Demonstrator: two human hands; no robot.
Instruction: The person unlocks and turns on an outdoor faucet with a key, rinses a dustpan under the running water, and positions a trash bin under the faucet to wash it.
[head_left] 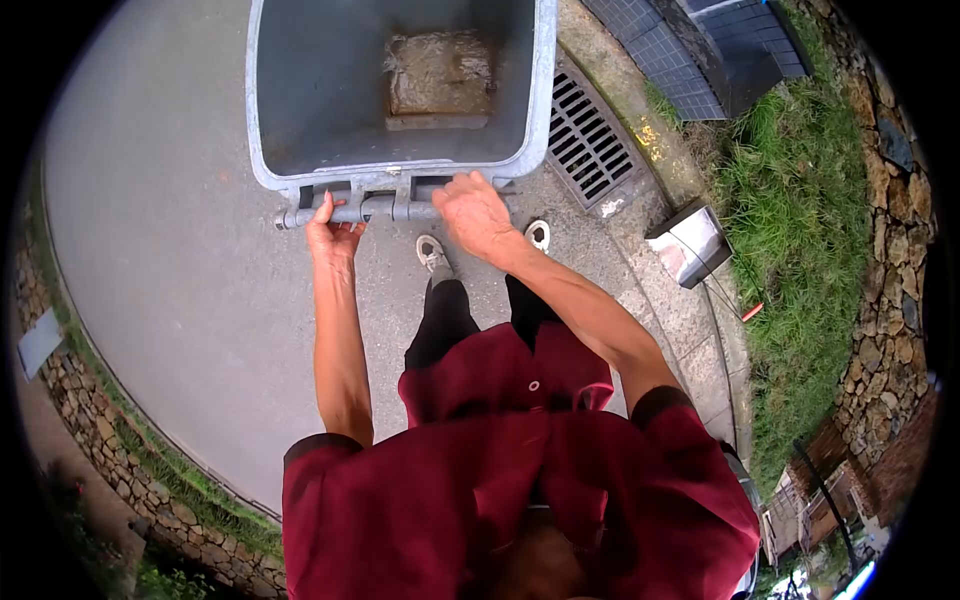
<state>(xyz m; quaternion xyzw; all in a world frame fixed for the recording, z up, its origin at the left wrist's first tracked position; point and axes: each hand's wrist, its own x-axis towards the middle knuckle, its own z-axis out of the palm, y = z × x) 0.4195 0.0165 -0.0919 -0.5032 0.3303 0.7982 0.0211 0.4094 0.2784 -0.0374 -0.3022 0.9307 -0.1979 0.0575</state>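
A large grey wheeled bin (pixel 310 110) stands in front of me, its inside in full view from above. Dirty brownish residue (pixel 440 75) covers part of its bottom. Along the near side runs the bin's handle bar (pixel 390 210). My left hand (pixel 335 238) is closed around the left part of this bar, thumb pointing up toward the rim. On the right part, my right hand (pixel 474 215) is closed with its knuckles up; its fingertips are hidden.
A metal drain grate (pixel 592 140) lies in the pavement to the right of the bin. Beyond the kerb are a white box-like object (pixel 692 245), a grass strip (pixel 790 200) and a stone wall (pixel 885 300). Dark tiled blocks (pixel 690 70) stand at the upper right. Grey pavement (pixel 180 250) extends leftward.
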